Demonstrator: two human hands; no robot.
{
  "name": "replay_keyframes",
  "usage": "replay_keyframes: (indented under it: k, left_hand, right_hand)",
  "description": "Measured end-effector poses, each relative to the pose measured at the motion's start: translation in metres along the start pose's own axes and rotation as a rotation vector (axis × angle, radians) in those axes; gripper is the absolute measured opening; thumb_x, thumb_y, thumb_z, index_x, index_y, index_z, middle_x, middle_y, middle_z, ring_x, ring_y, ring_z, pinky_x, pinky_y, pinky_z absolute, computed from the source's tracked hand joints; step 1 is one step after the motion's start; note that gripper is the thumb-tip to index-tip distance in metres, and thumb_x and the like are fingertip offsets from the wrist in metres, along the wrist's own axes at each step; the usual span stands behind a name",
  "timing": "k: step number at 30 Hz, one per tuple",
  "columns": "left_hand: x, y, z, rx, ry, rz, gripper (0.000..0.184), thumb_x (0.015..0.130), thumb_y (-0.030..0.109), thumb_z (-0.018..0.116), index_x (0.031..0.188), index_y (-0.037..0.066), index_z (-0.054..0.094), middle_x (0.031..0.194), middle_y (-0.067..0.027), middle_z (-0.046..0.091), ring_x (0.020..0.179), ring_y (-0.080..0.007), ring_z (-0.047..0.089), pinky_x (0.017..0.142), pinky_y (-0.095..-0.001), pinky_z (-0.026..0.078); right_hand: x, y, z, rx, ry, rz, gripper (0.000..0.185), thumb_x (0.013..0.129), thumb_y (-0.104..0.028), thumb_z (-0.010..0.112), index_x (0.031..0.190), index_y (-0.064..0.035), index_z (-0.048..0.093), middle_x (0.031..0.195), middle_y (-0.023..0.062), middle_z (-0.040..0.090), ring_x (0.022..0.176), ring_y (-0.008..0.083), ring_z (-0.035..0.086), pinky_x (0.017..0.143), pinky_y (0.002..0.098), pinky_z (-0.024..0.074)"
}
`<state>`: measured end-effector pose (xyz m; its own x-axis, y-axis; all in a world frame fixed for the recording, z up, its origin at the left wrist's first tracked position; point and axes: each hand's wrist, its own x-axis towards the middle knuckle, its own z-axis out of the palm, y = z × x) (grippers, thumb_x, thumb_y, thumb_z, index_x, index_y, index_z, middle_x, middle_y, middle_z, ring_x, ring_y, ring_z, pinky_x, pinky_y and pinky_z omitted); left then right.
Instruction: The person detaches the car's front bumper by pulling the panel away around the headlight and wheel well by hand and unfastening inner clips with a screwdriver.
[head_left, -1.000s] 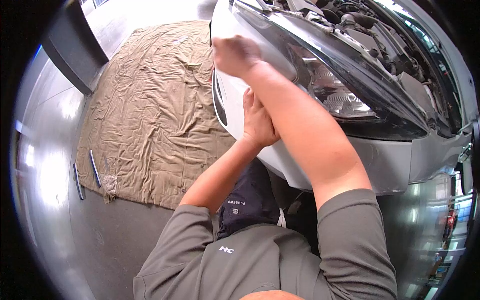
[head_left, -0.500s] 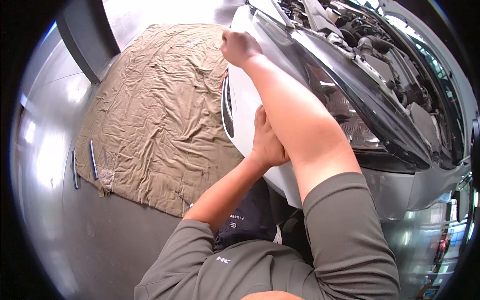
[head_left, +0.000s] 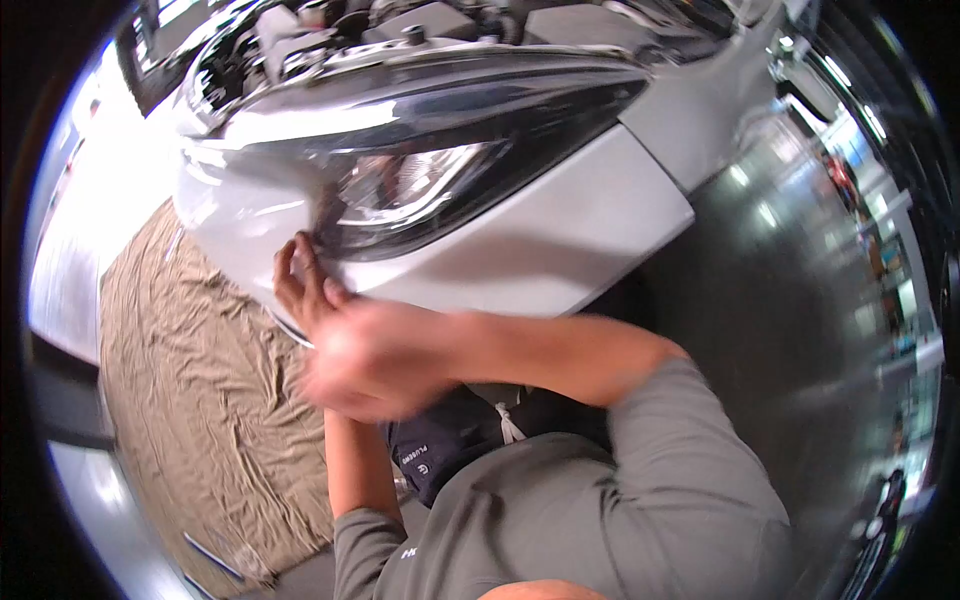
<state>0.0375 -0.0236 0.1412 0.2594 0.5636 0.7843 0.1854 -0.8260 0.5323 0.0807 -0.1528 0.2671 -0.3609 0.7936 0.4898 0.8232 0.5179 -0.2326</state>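
Just below the headlight (head_left: 415,195), the fingers of my left hand (head_left: 308,282) rest against the white bumper (head_left: 500,265), slightly apart and with nothing visible between them. My right hand (head_left: 365,360) crosses in front of my left wrist and palm, smeared by motion. Its fingers cannot be made out, nor whether it holds anything. The headlight is a clear lens with dark trim, set between the bumper and the engine bay.
Above the headlight lies the uncovered engine bay (head_left: 420,25). A wrinkled tan cloth (head_left: 190,390) covers floor at the left, with a thin blue-edged strip (head_left: 213,556) at its lower edge. Dark shiny floor (head_left: 760,290) stretches right of the car.
The view has turned, bringing the headlight to the upper middle. My right hand has come down from the bumper's far side to my left hand, whose fingers now touch near the headlight.
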Motion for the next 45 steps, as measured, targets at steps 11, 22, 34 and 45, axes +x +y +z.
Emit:
replay_keyframes:
  k: [11,22,34,45]
  left_hand:
    - [0.007,0.014,-0.004,0.109,-0.042,0.083,0.065,0.102,0.033,0.030,0.150,-0.004,0.053,0.148,-0.0301,0.048,0.138,-0.0446,0.046,0.117,-0.0512,0.035]
    - [0.002,0.011,-0.002,0.018,-0.045,0.083,0.066,0.107,0.036,0.027,0.152,-0.007,0.049,0.152,-0.0303,0.042,0.142,-0.0421,0.042,0.120,-0.0493,0.034]
    - [0.003,0.007,0.004,0.020,-0.017,0.095,0.070,0.106,0.041,0.027,0.152,-0.005,0.051,0.150,-0.0306,0.044,0.140,-0.0438,0.044,0.118,-0.0537,0.035]
    - [0.001,-0.003,0.004,0.060,-0.051,0.151,0.071,0.110,0.048,0.023,0.153,-0.002,0.050,0.152,-0.0307,0.046,0.143,-0.0420,0.044,0.119,-0.0530,0.035]
  right_hand:
    - [-0.329,0.015,-0.154,0.873,1.556,1.103,0.071,0.103,-0.049,0.064,0.154,-0.0058,0.042,0.145,0.0125,0.056,0.131,0.0291,0.054,0.114,0.0426,0.0406]
    - [-0.301,0.041,-0.161,0.700,1.363,0.897,0.074,0.098,-0.038,0.075,0.152,0.0007,0.042,0.147,0.0137,0.055,0.135,0.0267,0.054,0.114,0.0454,0.0432]
    - [-0.311,0.049,-0.162,0.728,1.336,0.942,0.068,0.099,-0.037,0.076,0.148,-0.0017,0.045,0.142,0.0108,0.057,0.128,0.0237,0.057,0.109,0.0426,0.0460]
    - [-0.317,0.046,-0.154,0.598,1.302,1.000,0.083,0.093,-0.051,0.079,0.145,0.0021,0.043,0.136,0.0108,0.057,0.127,0.0198,0.053,0.110,0.0374,0.0423]
